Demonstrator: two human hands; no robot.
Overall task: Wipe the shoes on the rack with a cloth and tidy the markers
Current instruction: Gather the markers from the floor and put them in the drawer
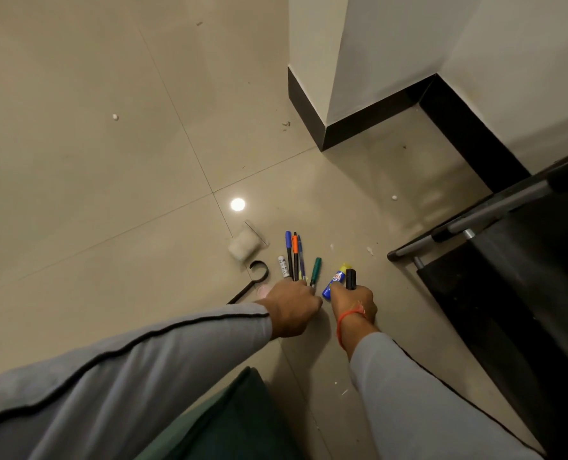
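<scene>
On the tiled floor (116, 180) beside the dark rack (515, 270), your left hand (292, 308) curls over the ends of a fanned bunch of markers (294, 257), while your right hand (354, 302) grips a black marker (351, 278) and a blue-and-yellow one (335, 280). To gather them well, square the loose tips together before lifting, and catch the green one (315, 272), which lies slightly apart.
</scene>
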